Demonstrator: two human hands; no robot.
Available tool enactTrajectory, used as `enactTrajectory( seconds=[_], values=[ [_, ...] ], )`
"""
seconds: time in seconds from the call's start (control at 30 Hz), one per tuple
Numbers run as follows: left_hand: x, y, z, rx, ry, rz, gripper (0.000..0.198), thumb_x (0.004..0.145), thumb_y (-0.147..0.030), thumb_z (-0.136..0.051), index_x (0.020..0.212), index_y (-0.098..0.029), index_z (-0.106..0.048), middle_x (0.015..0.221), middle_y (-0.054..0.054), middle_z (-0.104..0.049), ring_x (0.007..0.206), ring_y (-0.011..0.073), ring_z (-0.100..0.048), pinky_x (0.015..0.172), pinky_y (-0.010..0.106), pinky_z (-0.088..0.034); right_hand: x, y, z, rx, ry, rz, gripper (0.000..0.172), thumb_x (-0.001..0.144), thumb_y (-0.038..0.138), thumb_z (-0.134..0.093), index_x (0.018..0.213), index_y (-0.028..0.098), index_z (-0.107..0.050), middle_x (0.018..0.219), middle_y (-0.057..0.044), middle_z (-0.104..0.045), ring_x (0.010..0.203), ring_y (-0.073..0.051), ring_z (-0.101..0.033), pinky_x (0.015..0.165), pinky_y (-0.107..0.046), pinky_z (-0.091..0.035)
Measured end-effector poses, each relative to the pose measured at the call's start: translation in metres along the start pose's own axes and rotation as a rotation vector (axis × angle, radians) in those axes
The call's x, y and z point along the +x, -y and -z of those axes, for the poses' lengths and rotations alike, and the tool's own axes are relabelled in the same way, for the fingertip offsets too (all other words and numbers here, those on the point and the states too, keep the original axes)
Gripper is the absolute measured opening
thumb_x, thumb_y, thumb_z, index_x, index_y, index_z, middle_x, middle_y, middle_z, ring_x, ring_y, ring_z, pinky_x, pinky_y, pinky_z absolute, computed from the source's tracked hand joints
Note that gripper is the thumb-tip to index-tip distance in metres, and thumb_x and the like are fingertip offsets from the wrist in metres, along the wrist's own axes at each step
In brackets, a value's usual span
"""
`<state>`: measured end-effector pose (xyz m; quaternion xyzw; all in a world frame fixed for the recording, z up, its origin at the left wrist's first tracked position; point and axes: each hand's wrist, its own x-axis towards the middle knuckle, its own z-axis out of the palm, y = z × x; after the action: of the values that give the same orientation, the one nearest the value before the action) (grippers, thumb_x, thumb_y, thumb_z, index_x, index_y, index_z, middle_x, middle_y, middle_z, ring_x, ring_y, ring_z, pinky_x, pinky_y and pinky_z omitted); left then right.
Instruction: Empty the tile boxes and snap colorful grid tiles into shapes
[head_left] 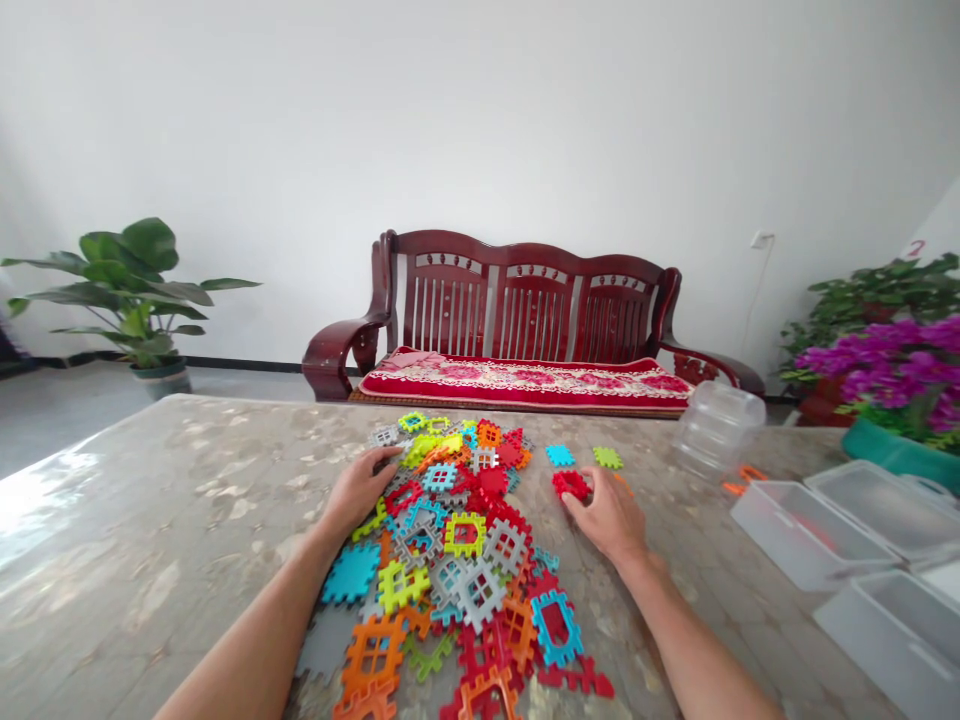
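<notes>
A heap of toothed plastic interlocking tiles [465, 535] in grey, red, orange, yellow-green and blue spreads down the table's middle. At its upper left edge, my left hand [365, 485] rests with thumb and fingers apart, fingertips touching the heap near yellow-green and grey tiles. Right of the heap, my right hand [609, 510] pinches a red interlocking tile [570, 486] low over the table. Just beyond that hand lie a blue tile [559, 455] and a yellow-green tile [607, 457]. An orange tile [624, 484] is partly hidden behind its fingers.
Clear plastic boxes [814, 535] stand at the right, with another clear container [720, 430] behind them and orange pieces [744, 480] alongside. Purple flowers in a teal planter [900, 445] border the right. Beyond the table [187, 520] is a wooden bench [525, 300].
</notes>
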<state>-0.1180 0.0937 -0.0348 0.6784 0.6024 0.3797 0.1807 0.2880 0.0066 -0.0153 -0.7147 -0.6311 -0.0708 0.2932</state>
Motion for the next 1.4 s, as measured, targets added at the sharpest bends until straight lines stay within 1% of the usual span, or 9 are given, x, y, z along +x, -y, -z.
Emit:
enactTrajectory(
  seconds=[0.13,0.43,0.57,0.67,0.73,0.93,1.07,1.27,1.4],
  values=[
    [0.001,0.001,0.000,0.002,0.010,-0.003,0.047,0.079,-0.042,-0.050,0.116,-0.021,-0.070,0.115,0.006,-0.073,0.108,0.0259,-0.065,0.101,0.038,-0.047,0.000,0.003,0.001,-0.010,0.011,0.047,0.033,0.078,0.042,-0.068,0.104,0.023,-0.063,0.098,-0.008,-0.068,0.095,-0.027,-0.060,0.077,-0.035,-0.043],
    [-0.001,-0.001,0.000,0.020,0.004,-0.005,0.044,0.081,-0.040,-0.050,0.116,-0.021,-0.070,0.117,0.006,-0.073,0.111,0.0258,-0.064,0.101,0.038,-0.046,0.000,0.004,-0.004,-0.036,-0.001,0.023,0.033,0.079,0.044,-0.069,0.104,0.024,-0.063,0.100,-0.008,-0.067,0.096,-0.027,-0.059,0.075,-0.034,-0.043],
    [-0.002,-0.003,0.000,0.020,-0.003,0.002,0.044,0.081,-0.038,-0.050,0.116,-0.021,-0.070,0.118,0.007,-0.072,0.111,0.0266,-0.064,0.101,0.039,-0.046,0.000,0.007,0.001,-0.053,-0.025,0.041,0.032,0.080,0.043,-0.069,0.104,0.023,-0.065,0.101,-0.010,-0.065,0.099,-0.029,-0.059,0.081,-0.038,-0.044],
    [-0.001,-0.003,-0.001,0.018,-0.007,0.004,0.043,0.081,-0.037,-0.050,0.116,-0.021,-0.070,0.117,0.007,-0.072,0.111,0.0266,-0.065,0.101,0.039,-0.046,0.003,0.015,0.002,0.025,-0.080,0.162,0.023,0.085,0.034,-0.062,0.105,0.022,-0.065,0.103,-0.009,-0.066,0.101,-0.027,-0.058,0.089,-0.040,-0.044],
    [-0.001,-0.002,-0.001,0.013,-0.007,0.002,0.043,0.081,-0.037,-0.050,0.116,-0.020,-0.070,0.116,0.007,-0.073,0.110,0.0265,-0.065,0.101,0.038,-0.046,0.006,0.025,0.000,0.108,-0.063,0.241,0.022,0.086,0.026,-0.059,0.107,0.023,-0.065,0.106,-0.008,-0.068,0.103,-0.026,-0.059,0.092,-0.040,-0.045],
    [-0.001,-0.002,-0.001,-0.003,0.003,-0.009,0.043,0.081,-0.036,-0.051,0.116,-0.020,-0.069,0.114,0.007,-0.073,0.110,0.0256,-0.065,0.101,0.038,-0.047,0.020,0.061,-0.009,0.176,0.201,0.551,0.055,0.077,0.005,-0.056,0.127,0.027,-0.063,0.132,-0.003,-0.064,0.121,-0.024,-0.054,0.108,-0.044,-0.040],
    [-0.002,-0.003,-0.002,-0.003,-0.006,-0.008,0.041,0.081,-0.034,-0.052,0.116,-0.020,-0.070,0.118,0.007,-0.072,0.111,0.0255,-0.064,0.101,0.038,-0.047,0.030,0.072,-0.019,0.176,0.284,0.710,0.064,0.075,-0.002,-0.052,0.131,0.028,-0.062,0.137,-0.001,-0.062,0.127,-0.022,-0.051,0.109,-0.043,-0.040],
    [-0.003,-0.003,-0.002,0.002,-0.009,0.001,0.041,0.082,-0.031,-0.051,0.117,-0.019,-0.069,0.120,0.007,-0.071,0.111,0.0242,-0.064,0.101,0.036,-0.046,0.034,0.073,-0.033,0.202,0.264,0.772,0.037,0.088,0.007,-0.053,0.114,0.026,-0.072,0.122,-0.003,-0.071,0.117,-0.022,-0.060,0.101,-0.043,-0.047],
    [-0.002,-0.003,-0.002,0.008,-0.010,0.005,0.040,0.082,-0.031,-0.051,0.116,-0.020,-0.069,0.120,0.007,-0.071,0.113,0.0246,-0.063,0.102,0.036,-0.046,0.031,0.075,-0.030,0.271,0.190,0.689,0.032,0.091,0.010,-0.052,0.110,0.025,-0.072,0.113,-0.004,-0.074,0.107,-0.022,-0.066,0.097,-0.040,-0.050]
  ],
)
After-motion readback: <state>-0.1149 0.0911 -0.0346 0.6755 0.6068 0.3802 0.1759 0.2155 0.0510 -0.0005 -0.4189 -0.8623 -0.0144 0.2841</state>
